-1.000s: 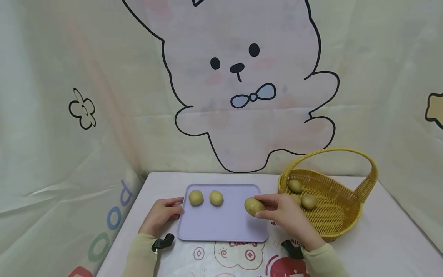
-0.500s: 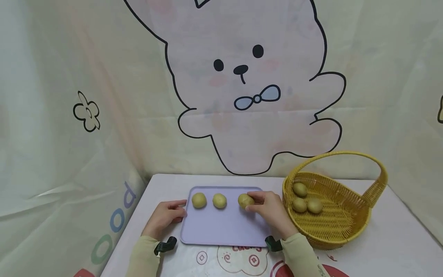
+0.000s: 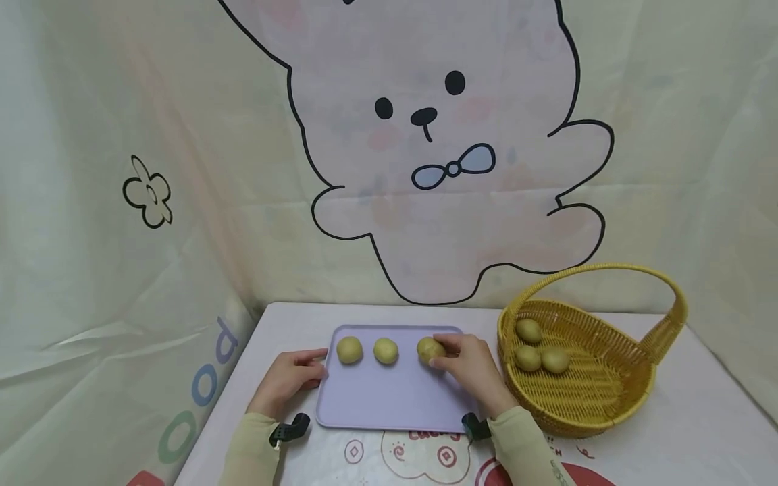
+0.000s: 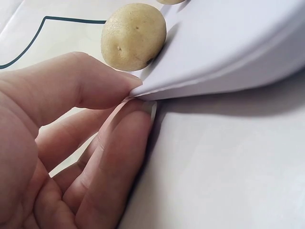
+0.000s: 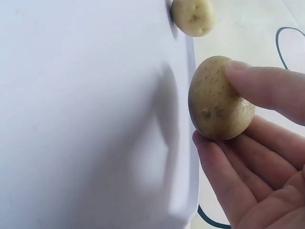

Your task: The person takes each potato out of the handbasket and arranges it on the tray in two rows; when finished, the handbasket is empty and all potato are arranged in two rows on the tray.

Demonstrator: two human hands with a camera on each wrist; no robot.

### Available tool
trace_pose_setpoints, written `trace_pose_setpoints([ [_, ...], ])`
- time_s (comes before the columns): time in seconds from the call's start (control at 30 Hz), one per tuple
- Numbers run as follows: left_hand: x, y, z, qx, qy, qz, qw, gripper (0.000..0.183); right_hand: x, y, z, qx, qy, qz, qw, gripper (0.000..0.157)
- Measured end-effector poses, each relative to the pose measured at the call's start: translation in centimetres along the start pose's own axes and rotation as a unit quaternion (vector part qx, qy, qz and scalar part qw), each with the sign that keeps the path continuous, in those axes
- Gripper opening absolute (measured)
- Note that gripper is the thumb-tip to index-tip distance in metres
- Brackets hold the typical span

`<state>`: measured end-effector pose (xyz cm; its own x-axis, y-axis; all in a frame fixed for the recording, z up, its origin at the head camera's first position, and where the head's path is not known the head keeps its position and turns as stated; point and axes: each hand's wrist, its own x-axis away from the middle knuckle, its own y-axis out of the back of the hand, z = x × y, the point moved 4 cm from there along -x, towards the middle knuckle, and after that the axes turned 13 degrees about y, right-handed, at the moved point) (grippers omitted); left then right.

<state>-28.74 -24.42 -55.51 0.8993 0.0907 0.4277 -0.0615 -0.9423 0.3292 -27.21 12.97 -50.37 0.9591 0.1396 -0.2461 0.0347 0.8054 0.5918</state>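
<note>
A pale purple tray (image 3: 395, 398) lies on the table. My left hand (image 3: 284, 379) pinches its left rim, with the thumb above and fingertips below in the left wrist view. My right hand (image 3: 477, 368) holds a potato (image 5: 219, 102) between thumb and fingers over the tray's far right part; its shadow falls on the tray in the right wrist view. Two other potatoes sit in a row along the tray's back: one at the left (image 3: 349, 350) and one near the middle (image 3: 385, 351).
A yellow woven basket (image 3: 589, 398) with a tall handle stands right of the tray, close to my right forearm. Three potatoes (image 3: 528, 358) are in its left part. A printed cloth (image 3: 243, 270) hangs behind the table.
My right hand has carried the potato leftward from beside the basket to the tray's back right; over the last half second it barely moves. The left hand keeps its hold on the rim.
</note>
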Motion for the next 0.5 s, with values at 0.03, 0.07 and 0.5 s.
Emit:
trace_pose_setpoints([
  [0.03,0.00,-0.04,-0.06,0.001,-0.002,0.001,1.0000,0.050,-0.04,-0.03,0.03,-0.001,-0.002,0.000,1.000,0.048],
  [0.07,0.00,-0.07,-0.13,0.003,-0.002,0.002,1.0000,0.050,-0.06,-0.06,0.07,-0.002,-0.002,0.001,1.000,0.048],
  [0.5,0.01,0.04,-0.16,0.004,0.010,-0.005,0.9999,0.048,-0.67,-0.40,-0.46,0.006,0.005,0.007,1.000,0.048],
])
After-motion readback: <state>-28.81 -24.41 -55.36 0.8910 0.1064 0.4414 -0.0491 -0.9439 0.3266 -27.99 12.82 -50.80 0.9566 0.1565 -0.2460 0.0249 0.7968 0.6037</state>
